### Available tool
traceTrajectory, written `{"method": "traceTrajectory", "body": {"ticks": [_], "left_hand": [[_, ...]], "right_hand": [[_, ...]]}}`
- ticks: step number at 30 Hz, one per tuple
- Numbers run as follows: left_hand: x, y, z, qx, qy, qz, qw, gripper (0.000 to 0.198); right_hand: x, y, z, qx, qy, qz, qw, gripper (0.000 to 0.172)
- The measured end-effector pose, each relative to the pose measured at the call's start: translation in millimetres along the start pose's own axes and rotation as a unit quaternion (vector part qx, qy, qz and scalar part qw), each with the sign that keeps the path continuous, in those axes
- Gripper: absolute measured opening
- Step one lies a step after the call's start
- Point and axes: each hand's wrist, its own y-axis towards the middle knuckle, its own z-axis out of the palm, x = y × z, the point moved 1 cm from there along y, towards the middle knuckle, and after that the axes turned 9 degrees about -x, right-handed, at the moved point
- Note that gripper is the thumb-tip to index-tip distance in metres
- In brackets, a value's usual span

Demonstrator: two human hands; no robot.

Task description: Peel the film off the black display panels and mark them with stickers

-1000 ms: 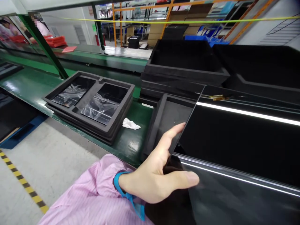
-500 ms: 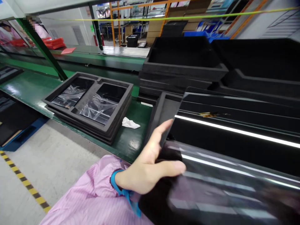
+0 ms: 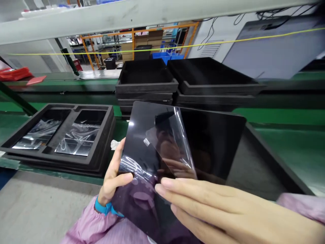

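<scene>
My left hand (image 3: pixel 111 179) grips the left edge of a glossy black display panel (image 3: pixel 215 142), thumb on its face, fingers behind. The panel is held tilted up in front of me. A clear protective film (image 3: pixel 181 142) covers its left part; the film's right edge is curled and lifted off the surface. A small white tab (image 3: pixel 146 142) shows on the film. My right hand (image 3: pixel 215 203) lies across the panel's lower part, its fingers stretched out and their tips touching the film. Behind the panel, a dark foam tray (image 3: pixel 276 159) is partly hidden.
At left, stacked foam trays (image 3: pixel 95 152) hold two film-covered panels (image 3: pixel 78 132) on the green bench (image 3: pixel 291 145). Deep black foam trays (image 3: pixel 147 87) are piled at the back. A crumpled white tissue (image 3: pixel 114 145) lies by the left stack. A yellow cord (image 3: pixel 177 48) crosses above.
My view has swung right. The panel has turned and moved left with my left hand. My right hand has come into clear view, fingers on the film.
</scene>
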Motion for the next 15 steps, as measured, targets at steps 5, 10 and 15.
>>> {"method": "traceTrajectory", "body": {"ticks": [5, 10, 15], "left_hand": [[1.9, 4.6, 4.3, -0.059, 0.036, 0.03, 0.997, 0.052], [-14.4, 15.8, 36.5, -0.138, 0.055, 0.063, 0.987, 0.043], [-18.8, 27.3, 44.3, -0.133, 0.062, 0.056, 0.988, 0.038]], "right_hand": [[-18.6, 3.3, -5.6, -0.034, 0.021, -0.017, 0.999, 0.039], [-54.8, 12.5, 10.7, -0.264, -0.079, 0.196, 0.941, 0.022], [-77.9, 12.4, 30.0, -0.309, 0.122, 0.319, 0.888, 0.023]]}}
